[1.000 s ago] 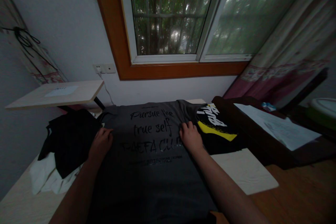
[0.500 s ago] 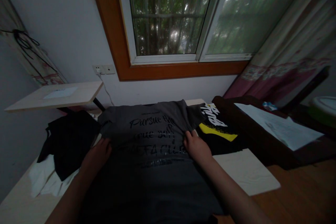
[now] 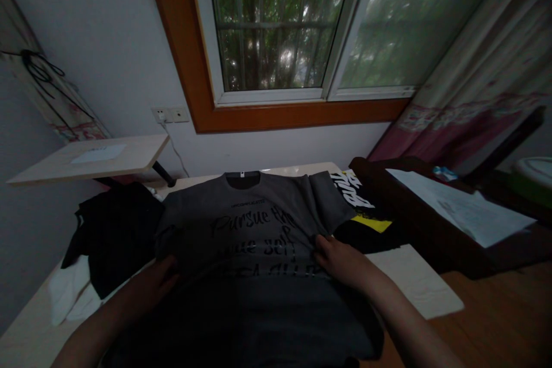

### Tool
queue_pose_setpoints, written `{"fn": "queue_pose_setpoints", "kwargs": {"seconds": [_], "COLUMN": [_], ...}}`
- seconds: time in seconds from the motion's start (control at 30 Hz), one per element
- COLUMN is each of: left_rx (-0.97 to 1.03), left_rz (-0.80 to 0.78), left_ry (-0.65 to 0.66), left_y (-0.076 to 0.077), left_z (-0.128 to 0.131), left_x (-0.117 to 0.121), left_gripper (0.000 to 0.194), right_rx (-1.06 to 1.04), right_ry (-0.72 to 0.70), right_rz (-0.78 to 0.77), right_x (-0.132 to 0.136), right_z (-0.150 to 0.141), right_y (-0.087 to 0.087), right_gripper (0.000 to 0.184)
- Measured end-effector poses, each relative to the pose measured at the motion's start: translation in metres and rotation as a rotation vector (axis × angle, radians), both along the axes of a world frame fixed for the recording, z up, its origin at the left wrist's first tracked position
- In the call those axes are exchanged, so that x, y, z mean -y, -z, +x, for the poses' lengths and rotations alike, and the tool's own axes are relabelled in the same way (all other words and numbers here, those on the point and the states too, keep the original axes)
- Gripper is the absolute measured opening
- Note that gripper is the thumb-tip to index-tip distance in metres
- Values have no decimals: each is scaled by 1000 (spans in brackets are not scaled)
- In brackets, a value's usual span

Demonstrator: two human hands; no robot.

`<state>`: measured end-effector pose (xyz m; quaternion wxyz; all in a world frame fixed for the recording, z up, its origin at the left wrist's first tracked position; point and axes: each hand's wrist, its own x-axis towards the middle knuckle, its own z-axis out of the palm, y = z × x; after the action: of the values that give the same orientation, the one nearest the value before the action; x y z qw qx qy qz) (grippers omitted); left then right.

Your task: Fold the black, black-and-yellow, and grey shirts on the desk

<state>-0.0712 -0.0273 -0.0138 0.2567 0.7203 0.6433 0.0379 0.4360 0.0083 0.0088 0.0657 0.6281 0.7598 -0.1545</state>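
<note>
A dark grey T-shirt [image 3: 259, 299] with black lettering lies front up across the table, its neckline toward the wall and its lower part close to me. My left hand [image 3: 161, 279] is closed on the shirt's left side; shadow hides part of the fingers. On the other side, my right hand [image 3: 338, 253] pinches the fabric below the sleeve. The right sleeve lies over part of a black garment with yellow and white print [image 3: 375, 223]. Left of the shirt is a crumpled black garment [image 3: 114, 236], on top of a white cloth [image 3: 71, 290].
A small raised wooden shelf [image 3: 52, 164] with a paper on it stands at the back left. At right are a light board [image 3: 418, 282] and a dark brown piece of furniture [image 3: 435, 230] bearing a white sheet [image 3: 466, 207]. The window [image 3: 280, 29] is straight ahead.
Both hands have drawn the grey T-shirt toward me, and they have moved apart a little. The neckline now shows, and the right sleeve is spread out over the printed black garment.
</note>
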Motion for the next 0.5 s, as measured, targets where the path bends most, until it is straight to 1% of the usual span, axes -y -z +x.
{"fn": "queue_pose_setpoints", "kwargs": {"seconds": [0.1,0.17,0.27,0.33,0.43,0.5], "left_rx": [17,-4,-60,-91,-169,-292], "left_rz": [-22,-12,27,101,212,262], "left_ry": [8,4,33,82,161,142], "left_y": [-6,-8,-15,-24,-43,-55], "left_z": [-2,-3,-2,5,22,33], "left_x": [1,-2,-14,-29,-62,-91], "left_gripper": [38,45,47,45,40,37], "right_rx": [-23,-16,25,82,140,158], "right_ry": [-23,-35,-32,1,25,8], "right_rz": [-44,-46,30,121,265,372], "right_x": [-1,-5,-20,-38,-76,-105], "right_z": [6,7,5,0,-6,-9], "right_y": [-8,-17,-36,-48,-59,-61], "right_gripper": [22,22,23,25,27,27]}}
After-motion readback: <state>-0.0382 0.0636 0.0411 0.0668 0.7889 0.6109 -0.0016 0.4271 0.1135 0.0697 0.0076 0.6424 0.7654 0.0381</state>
